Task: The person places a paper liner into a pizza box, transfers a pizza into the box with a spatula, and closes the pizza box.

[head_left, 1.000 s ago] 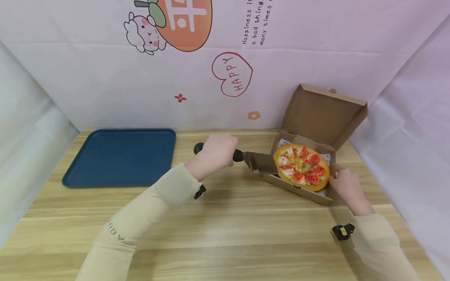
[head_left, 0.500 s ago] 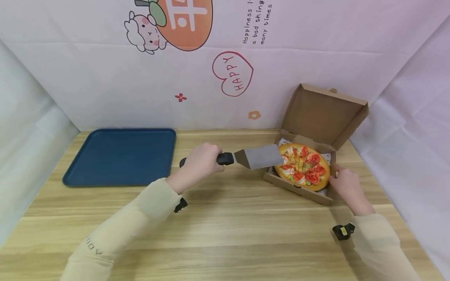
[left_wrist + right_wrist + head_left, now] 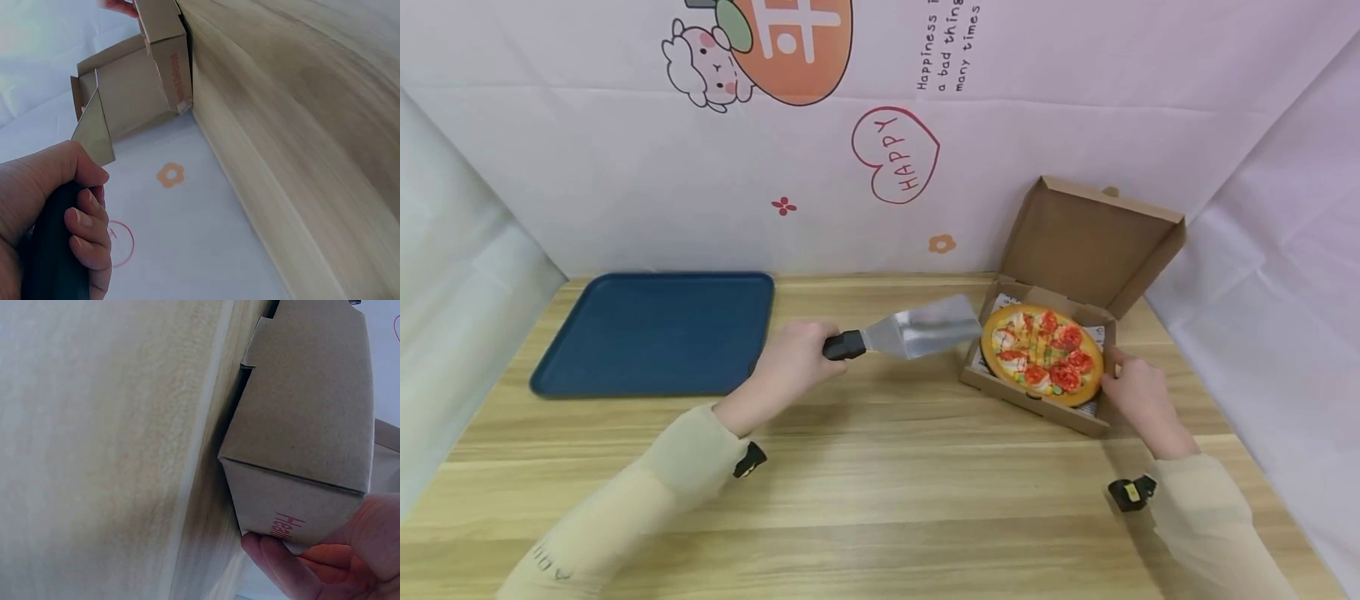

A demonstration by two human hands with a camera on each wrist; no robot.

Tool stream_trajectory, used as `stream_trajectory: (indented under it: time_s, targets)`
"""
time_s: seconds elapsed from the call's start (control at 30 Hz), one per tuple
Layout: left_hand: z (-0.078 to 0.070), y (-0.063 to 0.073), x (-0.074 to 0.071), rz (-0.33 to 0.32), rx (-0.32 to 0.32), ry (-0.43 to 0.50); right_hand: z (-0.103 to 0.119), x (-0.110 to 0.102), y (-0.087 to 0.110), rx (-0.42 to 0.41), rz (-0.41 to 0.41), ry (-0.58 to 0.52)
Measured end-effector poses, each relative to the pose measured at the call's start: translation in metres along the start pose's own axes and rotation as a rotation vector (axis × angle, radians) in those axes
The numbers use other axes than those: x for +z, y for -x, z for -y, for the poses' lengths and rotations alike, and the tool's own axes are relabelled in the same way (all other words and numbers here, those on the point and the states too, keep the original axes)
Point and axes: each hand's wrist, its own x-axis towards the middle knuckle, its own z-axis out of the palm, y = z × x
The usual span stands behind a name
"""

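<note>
My left hand (image 3: 790, 367) grips the black handle of a metal spatula (image 3: 940, 327), whose wide blade points right, with its tip near the left edge of the pizza box (image 3: 1086, 242). In the left wrist view the fingers (image 3: 90, 231) wrap round that handle. The cardboard box stands with its lid raised. Inside, on printed paper, lies a round pizza (image 3: 1042, 354) topped with red slices and white pieces. At the box's right wall my right hand (image 3: 1142, 400) holds on; in the right wrist view its fingers (image 3: 281, 569) press the wall's outer face.
A dark blue tray (image 3: 655, 333) lies at the back left of the wooden table (image 3: 925, 500). White printed cloth (image 3: 1037, 150) rises behind the table and along both sides. The raised lid leans back near the right corner.
My left hand has drawn the spatula left; its blade, earlier under the pizza's left edge and then over it, is now left of the pizza. My right hand stays on the box.
</note>
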Motion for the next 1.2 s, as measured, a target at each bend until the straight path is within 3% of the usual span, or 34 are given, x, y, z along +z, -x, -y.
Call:
stream_trajectory:
  time_s: [0.33, 0.83, 1.2]
  targets:
    - [0.026, 0.019, -0.013, -0.123, -0.027, -0.015, 0.001, -0.001, 0.0, 0.022, 0.027, -0.004]
    - [0.06, 0.042, -0.029, -0.152, -0.114, -0.026, 0.001, 0.0, 0.0, 0.027, 0.023, -0.007]
    - [0.076, 0.056, -0.043, -0.15, -0.2, -0.035, 0.0, 0.0, 0.001, 0.01, -0.001, -0.016]
